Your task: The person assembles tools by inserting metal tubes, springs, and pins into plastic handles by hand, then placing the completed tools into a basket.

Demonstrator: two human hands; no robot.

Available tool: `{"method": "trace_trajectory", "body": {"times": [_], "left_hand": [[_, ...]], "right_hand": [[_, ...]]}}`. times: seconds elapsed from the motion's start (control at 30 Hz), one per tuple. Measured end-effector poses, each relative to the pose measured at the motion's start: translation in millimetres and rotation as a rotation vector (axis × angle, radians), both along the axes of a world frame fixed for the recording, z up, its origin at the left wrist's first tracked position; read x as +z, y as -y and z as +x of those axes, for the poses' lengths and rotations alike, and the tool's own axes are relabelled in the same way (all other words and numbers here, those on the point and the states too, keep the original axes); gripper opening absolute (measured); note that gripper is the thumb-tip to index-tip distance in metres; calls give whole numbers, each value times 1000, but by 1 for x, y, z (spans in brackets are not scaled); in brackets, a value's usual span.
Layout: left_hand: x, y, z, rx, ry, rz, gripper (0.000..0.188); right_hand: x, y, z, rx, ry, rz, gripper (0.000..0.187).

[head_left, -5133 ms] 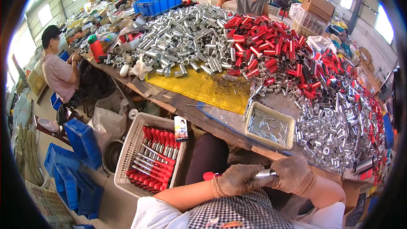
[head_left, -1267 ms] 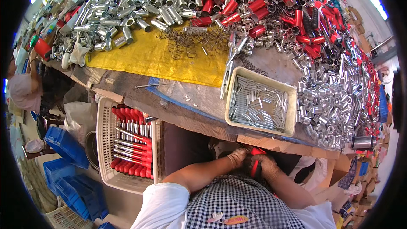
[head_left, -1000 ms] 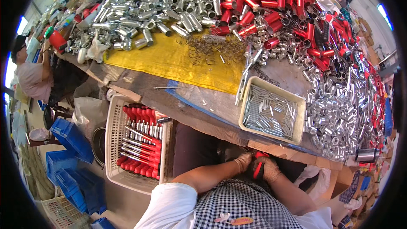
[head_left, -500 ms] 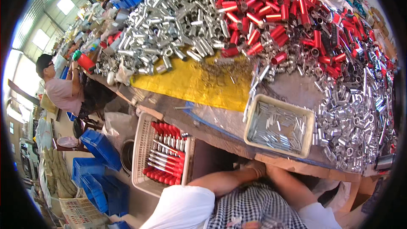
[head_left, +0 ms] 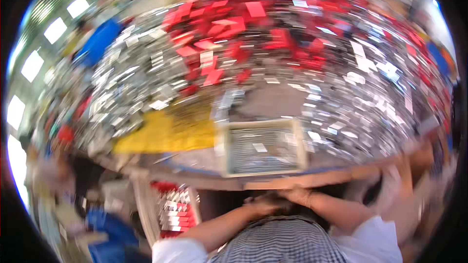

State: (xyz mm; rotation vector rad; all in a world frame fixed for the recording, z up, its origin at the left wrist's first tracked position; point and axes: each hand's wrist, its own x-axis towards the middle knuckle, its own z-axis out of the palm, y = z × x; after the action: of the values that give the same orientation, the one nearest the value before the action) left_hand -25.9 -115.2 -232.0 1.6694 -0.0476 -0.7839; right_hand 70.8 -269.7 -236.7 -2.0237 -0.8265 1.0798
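My left hand (head_left: 265,205) and my right hand (head_left: 295,195) are close together in front of my checked apron (head_left: 282,243), just below the table's front edge. Motion smears both hands, and I cannot make out their fingers or anything held. Beyond them on the table stands a cream tray (head_left: 301,151) of thin silvery rods. A light plastic crate (head_left: 144,204) of red-and-silver tools is to the left of my left forearm.
Silvery metal tubes (head_left: 136,63) and red tubes (head_left: 229,27) are heaped across the table. More shiny metal pieces (head_left: 351,122) lie at the right. A yellow sheet (head_left: 165,131) covers part of the table. Blue bins (head_left: 109,234) stand at lower left.
The whole view has swung rightward and blurred, so the tray and crate appear farther left. My hands show more now, still close together at the table edge.
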Motion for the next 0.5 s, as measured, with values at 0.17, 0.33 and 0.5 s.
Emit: {"method": "trace_trajectory", "body": {"times": [0.17,0.33,0.5], "left_hand": [[-4,-39,-27,684,-604,-885,69],[-46,5,-37,842,-253,-1013,37],[83,60,-20,874,-111,-986,31]], "right_hand": [[132,51,-26,776,678,-145,37],[110,121,-81,213,551,95,41],[104,189,-99,-859,-1404,578,34]]}}
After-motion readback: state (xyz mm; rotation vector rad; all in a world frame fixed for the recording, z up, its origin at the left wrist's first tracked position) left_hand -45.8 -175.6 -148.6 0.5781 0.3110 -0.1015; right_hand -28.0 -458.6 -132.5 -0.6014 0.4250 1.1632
